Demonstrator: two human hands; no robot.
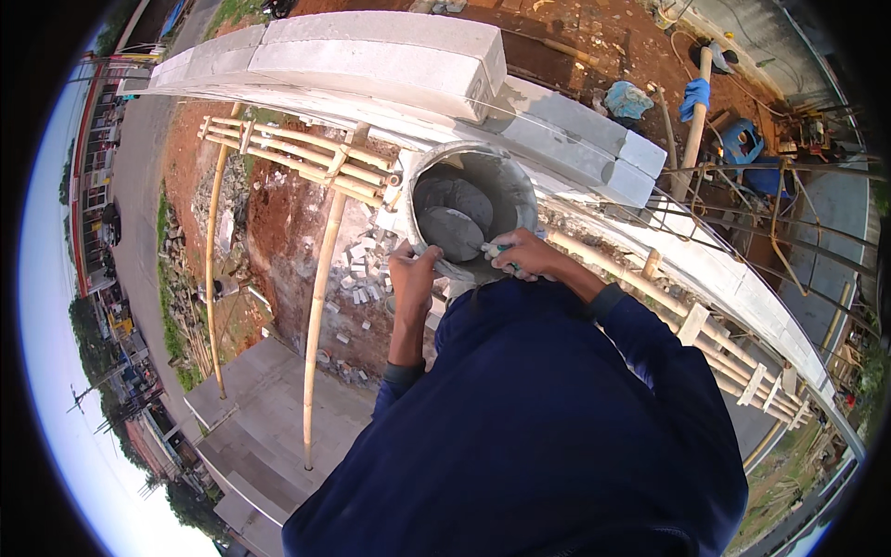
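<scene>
A mortar-stained bucket (512, 186) sits tilted toward me just below the wall's top, holding wet grey mortar. My left hand (414, 267) is closed on the near left of the bucket's rim. My right hand (527, 255) grips the handle of a trowel at the bucket's right side, and the trowel blade (450, 232) lies inside the bucket, coated grey. Beyond the bucket, pale blocks (371, 60) rest along the wall top, with a lower row of grey blocks (566, 125) to the right.
Bamboo scaffold rails (288, 153) and poles (325, 306) stand left, above rubble (362, 269). More rails (742, 367) run lower right. Steel bars (807, 227) cross the right side, near a blue container (742, 139). A road (139, 260) runs along the far left, far below.
</scene>
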